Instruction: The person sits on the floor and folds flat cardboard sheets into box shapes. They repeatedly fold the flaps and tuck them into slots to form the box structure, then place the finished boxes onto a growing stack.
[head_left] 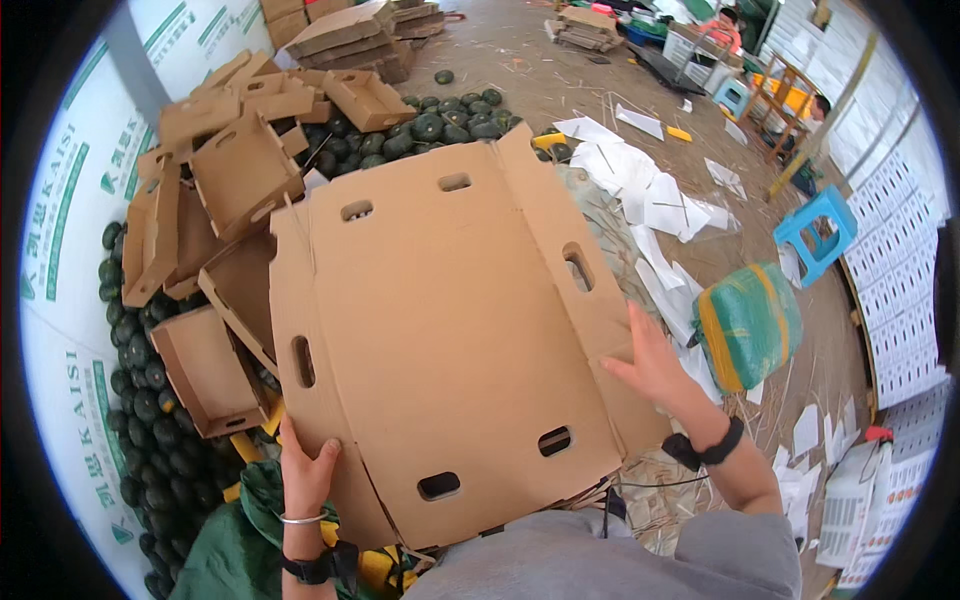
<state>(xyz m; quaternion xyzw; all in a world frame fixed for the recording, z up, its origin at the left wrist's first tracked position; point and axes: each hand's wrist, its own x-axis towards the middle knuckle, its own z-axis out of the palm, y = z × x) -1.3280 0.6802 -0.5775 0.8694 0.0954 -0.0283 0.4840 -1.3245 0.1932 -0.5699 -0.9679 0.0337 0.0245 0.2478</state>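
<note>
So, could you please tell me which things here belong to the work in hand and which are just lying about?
In hand:
- flat cardboard sheet
- left hand gripping its left edge
- right hand pressing its right flap

Lying about:
- folded cardboard boxes
- dark green melons
- blue stool
- white paper scraps
- green sack

- Big flat brown cardboard box blank (440, 340): matt, dry, smooth-faced paperboard with punched slots.
- Dark green round squashes (150, 400): waxy, slightly glossy skins.
- Small blue plastic stool (818, 235): smooth, faint sheen.
- Scattered white paper sheets (650, 195): thin, matt, crumpled.
</note>
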